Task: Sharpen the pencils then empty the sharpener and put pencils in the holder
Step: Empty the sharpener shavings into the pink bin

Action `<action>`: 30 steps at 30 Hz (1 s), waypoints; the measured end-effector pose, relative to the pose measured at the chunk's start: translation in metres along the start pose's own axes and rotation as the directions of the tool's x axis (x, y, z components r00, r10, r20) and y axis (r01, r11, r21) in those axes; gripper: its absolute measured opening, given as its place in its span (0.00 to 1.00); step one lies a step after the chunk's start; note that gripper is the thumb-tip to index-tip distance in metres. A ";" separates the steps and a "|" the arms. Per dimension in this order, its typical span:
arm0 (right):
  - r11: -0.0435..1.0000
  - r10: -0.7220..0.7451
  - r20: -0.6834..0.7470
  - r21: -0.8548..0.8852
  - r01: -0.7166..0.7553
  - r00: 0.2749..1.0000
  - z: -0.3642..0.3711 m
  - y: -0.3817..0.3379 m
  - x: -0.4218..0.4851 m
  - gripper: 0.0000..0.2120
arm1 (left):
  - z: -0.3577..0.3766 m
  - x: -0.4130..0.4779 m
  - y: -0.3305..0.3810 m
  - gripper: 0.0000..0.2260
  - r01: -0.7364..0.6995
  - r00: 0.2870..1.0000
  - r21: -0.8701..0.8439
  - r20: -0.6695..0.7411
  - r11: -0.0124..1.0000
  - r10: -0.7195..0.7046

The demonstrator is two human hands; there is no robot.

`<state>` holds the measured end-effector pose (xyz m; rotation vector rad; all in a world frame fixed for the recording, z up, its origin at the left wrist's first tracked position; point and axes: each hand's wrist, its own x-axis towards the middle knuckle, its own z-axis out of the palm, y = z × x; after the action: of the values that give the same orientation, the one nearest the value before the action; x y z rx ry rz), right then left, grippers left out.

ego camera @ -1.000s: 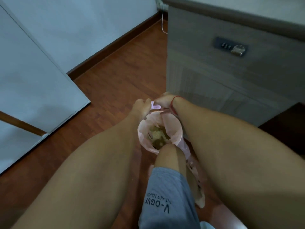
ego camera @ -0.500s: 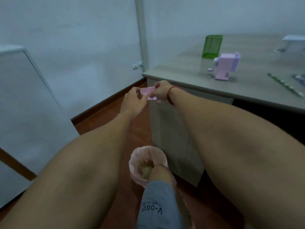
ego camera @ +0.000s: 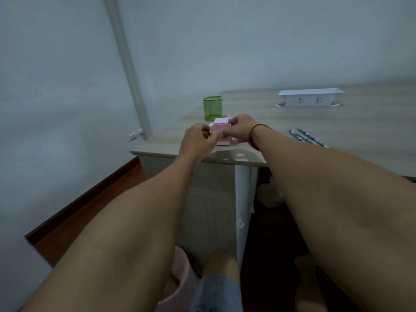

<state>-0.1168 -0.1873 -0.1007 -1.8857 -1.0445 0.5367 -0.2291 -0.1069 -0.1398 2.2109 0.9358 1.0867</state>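
Observation:
My left hand [ego camera: 198,140] and my right hand [ego camera: 239,129] both pinch a small pink shavings tray [ego camera: 217,129], held above the near left corner of the desk [ego camera: 337,122]. Right behind the tray stands the pink pencil sharpener [ego camera: 222,141], mostly hidden by my hands. A green mesh pencil holder [ego camera: 212,108] stands just beyond it, near the desk's left edge. Several dark pencils [ego camera: 307,137] lie on the desk to the right of my right wrist.
A white power strip box [ego camera: 311,97] sits at the back of the desk. A pink waste bin [ego camera: 180,280] stands on the wooden floor below, beside my knee. A drawer cabinet [ego camera: 209,199] is under the desk, and a white wall [ego camera: 67,86] rises to the left.
My hands lifted the pink tray from over the waste bin up to the desk, in front of the sharpener. My view rose from the floor to the desk top.

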 end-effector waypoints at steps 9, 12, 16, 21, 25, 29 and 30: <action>0.990 0.132 -0.102 0.063 -0.126 0.986 -0.052 0.049 0.019 0.24 | 0.057 0.037 0.043 0.20 0.030 0.963 0.078 -0.268 0.996 -0.008; 0.985 0.175 -0.115 0.026 -0.173 0.978 -0.063 0.059 0.028 0.21 | 0.073 0.049 0.042 0.27 0.095 0.989 0.107 -0.125 0.990 -0.081; 0.975 0.220 -0.114 0.005 -0.221 0.969 -0.060 0.062 0.036 0.22 | 0.086 0.053 0.031 0.30 0.132 0.991 0.003 -0.035 0.991 -0.131; 0.971 0.237 -0.105 0.056 -0.232 0.966 -0.056 0.067 0.042 0.23 | 0.096 0.061 0.034 0.28 0.129 0.988 0.023 -0.084 0.991 -0.126; 0.972 0.235 -0.121 0.057 -0.230 0.964 -0.059 0.066 0.047 0.21 | 0.096 0.064 0.036 0.25 0.111 0.990 -0.020 -0.090 0.994 -0.112; 0.975 0.223 -0.103 -0.003 -0.224 0.969 -0.051 0.065 0.049 0.23 | 0.091 0.062 0.026 0.23 0.146 0.981 -0.090 -0.113 0.985 -0.156; 0.974 0.222 -0.099 -0.014 -0.225 0.970 -0.050 0.064 0.047 0.23 | 0.091 0.060 0.024 0.22 0.156 0.980 -0.109 -0.109 0.982 -0.168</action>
<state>-0.0269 -0.1885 -0.1279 -2.0442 -0.7838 0.5567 -0.1190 -0.0885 -0.1459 1.9698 1.0682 1.1710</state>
